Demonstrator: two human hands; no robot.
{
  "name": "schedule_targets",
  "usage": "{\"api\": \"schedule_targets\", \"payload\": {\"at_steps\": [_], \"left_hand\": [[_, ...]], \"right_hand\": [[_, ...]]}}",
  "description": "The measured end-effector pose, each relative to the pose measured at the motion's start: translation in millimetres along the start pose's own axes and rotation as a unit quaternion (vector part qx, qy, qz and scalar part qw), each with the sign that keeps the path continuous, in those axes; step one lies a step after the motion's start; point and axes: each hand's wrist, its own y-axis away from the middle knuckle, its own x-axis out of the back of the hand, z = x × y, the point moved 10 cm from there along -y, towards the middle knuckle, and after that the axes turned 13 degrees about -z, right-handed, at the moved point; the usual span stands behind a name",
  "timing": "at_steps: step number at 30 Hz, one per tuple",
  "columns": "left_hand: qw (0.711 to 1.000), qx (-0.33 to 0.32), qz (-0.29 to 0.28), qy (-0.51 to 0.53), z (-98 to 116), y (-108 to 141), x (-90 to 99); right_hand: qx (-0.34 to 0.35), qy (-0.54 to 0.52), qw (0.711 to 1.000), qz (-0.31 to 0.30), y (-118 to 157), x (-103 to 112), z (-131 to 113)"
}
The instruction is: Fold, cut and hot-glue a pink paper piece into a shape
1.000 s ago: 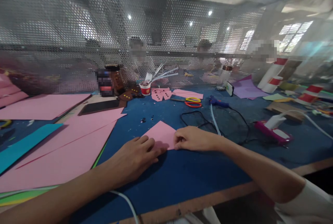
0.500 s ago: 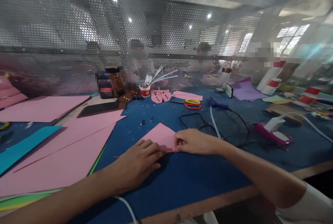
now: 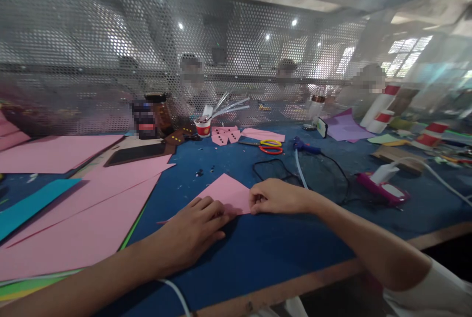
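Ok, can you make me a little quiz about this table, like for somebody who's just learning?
1. What colour is the paper that the left hand rests on?
2. True or false: the right hand is holding the scissors.
3. Which is farthest left in the picture? A) purple sheet, B) teal sheet, C) scissors.

Key:
1. Pink.
2. False; the scissors lie on the table, apart from it.
3. B.

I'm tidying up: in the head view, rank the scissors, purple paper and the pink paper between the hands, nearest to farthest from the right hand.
1. Pink paper, touching right hand, to its left.
2. Scissors, beyond the hand.
3. Purple paper, farther back, rightward.
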Motion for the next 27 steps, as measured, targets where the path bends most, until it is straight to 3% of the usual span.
{"api": "schedule_targets", "payload": {"at_steps": [27], "left_hand": [[1.000,0.003,0.001,0.002,-1,-1,0.7]], "right_hand": [[-0.007,0.016,0.999,-0.050,3,-1,11]]}}
